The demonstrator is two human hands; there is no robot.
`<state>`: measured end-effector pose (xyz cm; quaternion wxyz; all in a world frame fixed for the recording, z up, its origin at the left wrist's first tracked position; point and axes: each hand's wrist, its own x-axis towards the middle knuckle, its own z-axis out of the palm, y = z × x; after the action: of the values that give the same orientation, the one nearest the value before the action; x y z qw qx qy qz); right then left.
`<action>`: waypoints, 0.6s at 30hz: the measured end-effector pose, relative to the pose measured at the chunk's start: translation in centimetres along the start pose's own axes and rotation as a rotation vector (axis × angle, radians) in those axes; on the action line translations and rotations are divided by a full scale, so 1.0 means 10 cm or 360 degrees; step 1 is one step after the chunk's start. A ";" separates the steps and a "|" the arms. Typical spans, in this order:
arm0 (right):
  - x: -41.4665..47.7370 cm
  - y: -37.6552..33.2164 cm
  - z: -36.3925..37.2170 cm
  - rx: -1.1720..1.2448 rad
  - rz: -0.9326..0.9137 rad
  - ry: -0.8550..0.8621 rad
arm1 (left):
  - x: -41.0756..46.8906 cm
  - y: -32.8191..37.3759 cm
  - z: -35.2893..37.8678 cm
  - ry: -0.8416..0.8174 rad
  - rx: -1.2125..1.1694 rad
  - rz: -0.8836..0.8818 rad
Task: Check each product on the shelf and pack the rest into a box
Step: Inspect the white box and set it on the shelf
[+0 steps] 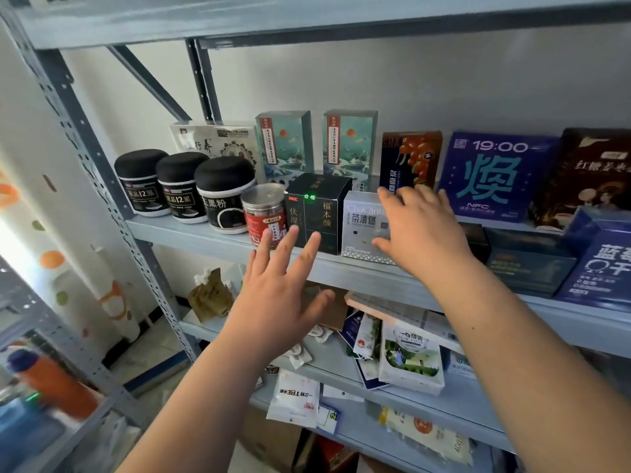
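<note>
My right hand (421,230) has its fingers (392,199) curled round the grey box (362,223) on the shelf (191,233); my left hand (276,302) is spread open.

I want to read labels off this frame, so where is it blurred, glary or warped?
Head view: centre labels, like the black square box, are sharp; the orange bottle at lower left is smeared; daylight blows out the left edge; the silver-lidded red tin shows mild glare; the grey metal shelf bows from the wide lens.

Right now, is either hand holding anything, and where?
Right hand grips the white box, fingers over its top, thumb on its front; left hand holds nothing.
</note>
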<state>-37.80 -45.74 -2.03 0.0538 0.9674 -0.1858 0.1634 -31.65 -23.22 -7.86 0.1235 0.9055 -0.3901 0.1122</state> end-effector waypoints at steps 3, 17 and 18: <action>0.00 -0.03 0.04 -0.0005 0.0051 -0.0020 | 0.02 -0.11 -0.04 0.0078 0.0129 0.0025; 0.33 -1.09 0.00 0.0183 -0.0473 0.0225 | 0.23 -1.03 -0.35 0.0382 0.0270 -0.0055; 0.39 -1.19 0.00 0.0200 -0.0487 0.0219 | 0.25 -1.13 -0.39 0.0394 0.0266 -0.0072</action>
<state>-29.88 -36.07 -1.26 0.0301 0.9724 -0.0218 0.2304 -22.10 -16.19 -4.95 0.0972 0.9004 -0.3408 0.2524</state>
